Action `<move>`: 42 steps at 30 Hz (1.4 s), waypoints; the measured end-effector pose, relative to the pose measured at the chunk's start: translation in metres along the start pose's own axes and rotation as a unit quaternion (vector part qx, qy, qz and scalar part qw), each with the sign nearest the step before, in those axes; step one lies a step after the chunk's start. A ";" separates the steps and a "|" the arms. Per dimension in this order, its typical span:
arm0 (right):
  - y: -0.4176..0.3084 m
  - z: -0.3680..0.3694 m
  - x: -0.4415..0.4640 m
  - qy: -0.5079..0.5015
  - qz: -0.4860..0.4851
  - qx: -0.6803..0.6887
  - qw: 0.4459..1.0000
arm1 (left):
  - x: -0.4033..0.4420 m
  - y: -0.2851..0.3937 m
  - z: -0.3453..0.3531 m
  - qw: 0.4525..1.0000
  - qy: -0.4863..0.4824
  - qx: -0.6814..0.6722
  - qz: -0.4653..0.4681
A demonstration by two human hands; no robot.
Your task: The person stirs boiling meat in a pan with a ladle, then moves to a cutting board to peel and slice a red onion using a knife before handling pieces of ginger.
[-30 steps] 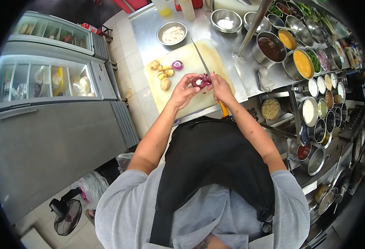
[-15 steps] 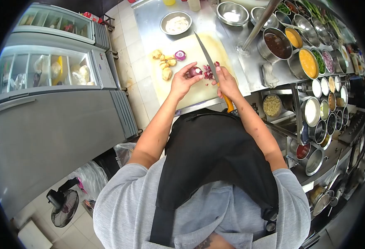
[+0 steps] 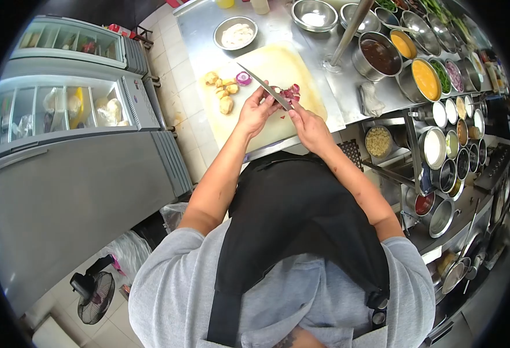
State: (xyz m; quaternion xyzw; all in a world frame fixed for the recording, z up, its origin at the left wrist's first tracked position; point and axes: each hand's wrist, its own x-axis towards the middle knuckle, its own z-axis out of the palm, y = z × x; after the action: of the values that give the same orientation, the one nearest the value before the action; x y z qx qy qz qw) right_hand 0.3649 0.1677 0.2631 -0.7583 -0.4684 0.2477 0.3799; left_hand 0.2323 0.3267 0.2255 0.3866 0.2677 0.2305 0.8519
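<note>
Our right hand (image 3: 312, 129) grips the knife (image 3: 277, 97), blade slanting forward-left past our left hand (image 3: 255, 113) (hold unclear), chopped onion (image 3: 295, 90) just ahead.

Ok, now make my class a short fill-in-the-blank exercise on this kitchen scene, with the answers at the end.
1. The knife is held in the person's ____ hand.
2. Above the cutting board, the knife's tip points ____ from the body.
3. The colour of the apron is ____.
4. The fan shows near the picture's bottom ____ corner.

Missing words: right; away; black; left.
</note>
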 end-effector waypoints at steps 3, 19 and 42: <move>-0.004 -0.009 -0.005 -0.040 0.029 -0.032 0.998 | 0.006 -0.008 0.000 0.999 0.016 0.028 0.033; -0.008 -0.006 0.007 -0.048 0.074 -0.015 0.996 | 0.003 -0.011 0.023 0.989 0.038 0.115 0.083; 0.026 0.026 0.040 0.007 0.115 0.149 0.982 | 0.001 -0.022 0.011 0.979 -0.003 0.201 0.028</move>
State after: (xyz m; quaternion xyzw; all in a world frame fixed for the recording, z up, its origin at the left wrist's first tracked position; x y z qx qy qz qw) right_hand 0.3767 0.2054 0.2262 -0.7436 -0.3329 0.3520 0.4608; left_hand 0.2440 0.3081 0.2145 0.5577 0.2955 0.1944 0.7509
